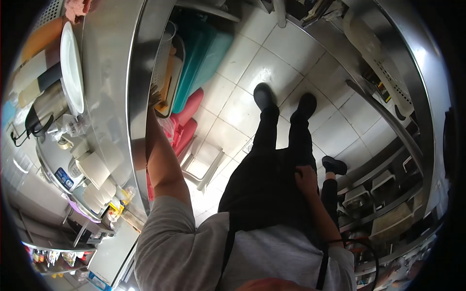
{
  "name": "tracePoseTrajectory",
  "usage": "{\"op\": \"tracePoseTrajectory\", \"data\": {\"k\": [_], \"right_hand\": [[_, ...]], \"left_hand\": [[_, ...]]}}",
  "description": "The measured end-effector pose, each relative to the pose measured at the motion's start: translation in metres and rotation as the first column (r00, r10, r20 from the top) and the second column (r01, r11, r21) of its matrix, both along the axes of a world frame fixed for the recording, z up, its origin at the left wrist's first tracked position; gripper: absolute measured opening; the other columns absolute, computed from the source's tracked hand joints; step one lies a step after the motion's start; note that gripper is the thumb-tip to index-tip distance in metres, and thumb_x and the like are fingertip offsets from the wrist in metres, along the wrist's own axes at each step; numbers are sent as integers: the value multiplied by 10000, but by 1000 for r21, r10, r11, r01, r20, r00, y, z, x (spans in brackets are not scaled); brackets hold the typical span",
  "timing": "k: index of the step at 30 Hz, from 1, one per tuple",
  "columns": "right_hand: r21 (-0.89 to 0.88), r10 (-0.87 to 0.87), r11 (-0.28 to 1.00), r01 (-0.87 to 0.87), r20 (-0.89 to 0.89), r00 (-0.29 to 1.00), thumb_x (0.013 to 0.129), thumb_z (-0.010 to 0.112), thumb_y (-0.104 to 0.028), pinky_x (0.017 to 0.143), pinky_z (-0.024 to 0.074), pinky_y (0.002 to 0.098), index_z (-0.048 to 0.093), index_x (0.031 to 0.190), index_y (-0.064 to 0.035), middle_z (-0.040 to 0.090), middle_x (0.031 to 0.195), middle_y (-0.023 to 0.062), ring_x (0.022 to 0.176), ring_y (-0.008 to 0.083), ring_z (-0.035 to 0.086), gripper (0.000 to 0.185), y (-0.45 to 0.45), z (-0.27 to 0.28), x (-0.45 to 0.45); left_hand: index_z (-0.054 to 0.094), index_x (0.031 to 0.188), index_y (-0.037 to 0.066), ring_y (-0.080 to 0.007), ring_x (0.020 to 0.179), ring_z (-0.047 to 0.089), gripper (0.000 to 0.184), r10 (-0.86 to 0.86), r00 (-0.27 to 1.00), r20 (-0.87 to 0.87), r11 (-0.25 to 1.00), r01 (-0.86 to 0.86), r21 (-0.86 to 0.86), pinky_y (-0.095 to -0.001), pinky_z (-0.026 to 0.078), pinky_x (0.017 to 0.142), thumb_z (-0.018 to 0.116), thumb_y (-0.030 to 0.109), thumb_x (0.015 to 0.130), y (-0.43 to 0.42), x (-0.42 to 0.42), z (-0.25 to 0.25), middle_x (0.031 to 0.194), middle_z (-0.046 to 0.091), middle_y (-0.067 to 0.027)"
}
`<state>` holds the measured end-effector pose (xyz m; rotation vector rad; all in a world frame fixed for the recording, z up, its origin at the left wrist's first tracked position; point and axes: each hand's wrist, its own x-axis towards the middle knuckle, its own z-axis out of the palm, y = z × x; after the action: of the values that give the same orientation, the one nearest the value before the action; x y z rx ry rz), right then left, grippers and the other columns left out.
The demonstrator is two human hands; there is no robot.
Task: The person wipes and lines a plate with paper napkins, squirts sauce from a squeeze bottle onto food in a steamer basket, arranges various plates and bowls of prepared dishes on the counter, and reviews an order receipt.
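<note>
My left hand reaches down past the edge of the steel counter, with its fingers stretched out in the shade below. Nearest to it are upright trays and boards and a teal plastic bin; whether the fingertips touch any of them I cannot tell. My right hand hangs by my right thigh, lying loosely against the black apron, and I see nothing in it.
Red plastic items and a pale stool stand on the tiled floor. A white plate and stacked white dishes are on the left counter. Steel shelving runs along the right. Another person's shoe shows beside me.
</note>
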<state>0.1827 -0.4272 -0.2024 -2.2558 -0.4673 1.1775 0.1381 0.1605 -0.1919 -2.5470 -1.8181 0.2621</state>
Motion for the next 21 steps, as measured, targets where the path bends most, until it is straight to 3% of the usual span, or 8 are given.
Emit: {"op": "tracePoseTrajectory", "data": {"k": [21], "right_hand": [[-49,0,999,1,17,1000,674,563,-153,691,423,398,567,841,-89,536,820,98,788,284,520,179,6,4,-2]], "left_hand": [[394,1220,114,-264,1107,421,465,14,998,54,1000,-13,-25,-319,314,945,439,347,821,20,13,-10,1185,449,-145]]}}
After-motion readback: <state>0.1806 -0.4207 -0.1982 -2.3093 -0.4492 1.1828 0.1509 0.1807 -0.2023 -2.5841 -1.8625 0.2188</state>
